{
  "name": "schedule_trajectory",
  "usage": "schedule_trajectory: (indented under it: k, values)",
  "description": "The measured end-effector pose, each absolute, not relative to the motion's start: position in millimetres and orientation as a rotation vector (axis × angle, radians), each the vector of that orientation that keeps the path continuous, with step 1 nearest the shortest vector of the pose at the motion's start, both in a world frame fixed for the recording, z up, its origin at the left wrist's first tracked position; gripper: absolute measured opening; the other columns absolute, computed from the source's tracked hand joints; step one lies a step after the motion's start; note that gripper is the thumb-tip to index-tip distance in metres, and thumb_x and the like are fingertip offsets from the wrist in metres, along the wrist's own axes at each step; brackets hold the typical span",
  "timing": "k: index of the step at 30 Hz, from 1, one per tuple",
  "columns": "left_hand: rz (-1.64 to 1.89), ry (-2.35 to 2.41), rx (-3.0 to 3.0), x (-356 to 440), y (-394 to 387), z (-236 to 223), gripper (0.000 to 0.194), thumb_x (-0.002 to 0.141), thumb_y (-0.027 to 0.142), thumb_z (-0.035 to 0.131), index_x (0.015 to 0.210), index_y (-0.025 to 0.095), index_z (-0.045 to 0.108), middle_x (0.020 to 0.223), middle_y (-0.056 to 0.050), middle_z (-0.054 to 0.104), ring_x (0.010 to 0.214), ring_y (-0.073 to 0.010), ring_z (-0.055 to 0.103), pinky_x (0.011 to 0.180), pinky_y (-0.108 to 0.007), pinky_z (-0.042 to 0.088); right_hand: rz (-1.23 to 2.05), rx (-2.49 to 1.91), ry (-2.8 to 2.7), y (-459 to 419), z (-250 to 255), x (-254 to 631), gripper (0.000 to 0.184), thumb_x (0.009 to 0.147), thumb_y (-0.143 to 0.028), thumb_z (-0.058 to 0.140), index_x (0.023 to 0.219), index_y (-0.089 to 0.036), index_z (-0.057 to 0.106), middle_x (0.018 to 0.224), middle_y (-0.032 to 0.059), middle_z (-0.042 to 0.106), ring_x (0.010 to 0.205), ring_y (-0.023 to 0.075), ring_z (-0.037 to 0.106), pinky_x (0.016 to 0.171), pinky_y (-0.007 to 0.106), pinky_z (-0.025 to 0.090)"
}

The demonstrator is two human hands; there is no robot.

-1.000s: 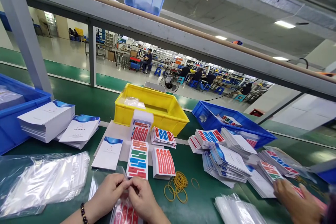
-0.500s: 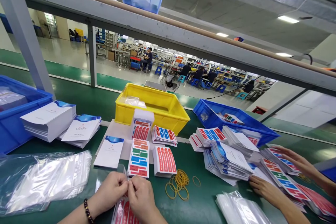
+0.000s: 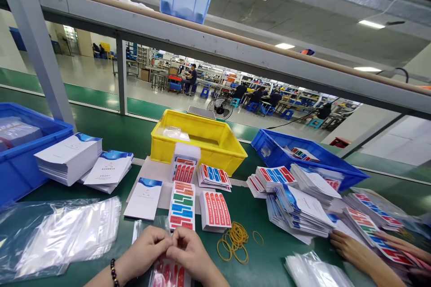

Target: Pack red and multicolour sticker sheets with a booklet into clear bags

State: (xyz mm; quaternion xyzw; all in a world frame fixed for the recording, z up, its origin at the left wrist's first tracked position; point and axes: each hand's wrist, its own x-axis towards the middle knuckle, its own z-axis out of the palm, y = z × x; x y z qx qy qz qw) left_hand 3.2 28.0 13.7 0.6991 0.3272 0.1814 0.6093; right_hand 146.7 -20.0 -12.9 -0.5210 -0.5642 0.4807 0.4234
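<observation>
My left hand (image 3: pixel 146 246), with a beaded bracelet at the wrist, and my right hand (image 3: pixel 191 251) meet at the front of the table. Their fingers are closed in a pinch at the upper edge of a clear plastic bag (image 3: pixel 168 265). Red-and-white label sheets (image 3: pixel 166 277) show through the bag below my fingers. The fingertips and exact grip are partly hidden. Just beyond lie a stack of multicoloured label sheets (image 3: pixel 182 206) and a white booklet with a blue top (image 3: pixel 144 199). Red label sheets (image 3: pixel 216 210) stand stacked to the right.
Rubber bands (image 3: pixel 237 237) lie to the right. Clear bags (image 3: pixel 72 228) spread at left, more bags (image 3: pixel 314 271) at front right. A yellow bin (image 3: pixel 198 136) and blue bins (image 3: pixel 303 157) stand behind. A co-worker's hands (image 3: pixel 350 249) are among the stacks at right.
My hands stay pinched together on the bag, with only a slight shift. The whole view has shifted a little. At right, a co-worker's far hand has come nearer, down over the label sheets.
</observation>
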Motion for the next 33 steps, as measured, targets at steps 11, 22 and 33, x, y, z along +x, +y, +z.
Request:
schedule_trajectory:
  k: [11,22,33]
  values:
    - [0.353,0.734,1.668,4,23,6,0.019,0.065,0.023,0.048,0.048,0.015,0.047,0.048,0.004,0.040,0.050,-0.0095,0.034,0.048,-0.021,0.025,1.155,-1.315,-1.650,-21,-15,151,0.043,0.080,-0.047,0.047,0.051,-0.018,0.037,0.052,-0.0055,0.032,0.050,0.0070,0.030,0.046,0.019,0.023]
    - [0.295,0.650,1.362,0,22,6,0.042,0.062,0.052,0.056,0.042,0.016,0.044,0.037,0.003,0.039,0.034,-0.0072,0.031,0.039,-0.021,0.018,1.351,-1.135,-1.412,-22,-17,144,0.054,0.076,-0.062,0.048,0.048,-0.016,0.044,0.046,-0.0045,0.038,0.043,0.0057,0.031,0.043,0.019,0.025]
    - [0.502,0.748,1.407,6,25,2,0.052,0.065,0.065,0.053,0.050,0.016,0.043,0.051,0.003,0.040,0.051,-0.0092,0.035,0.049,-0.021,0.028,1.293,-1.134,-1.421,-22,-14,141,0.042,0.071,-0.055,0.060,0.063,-0.014,0.057,0.057,-0.0041,0.045,0.052,0.0070,0.037,0.050,0.019,0.031]
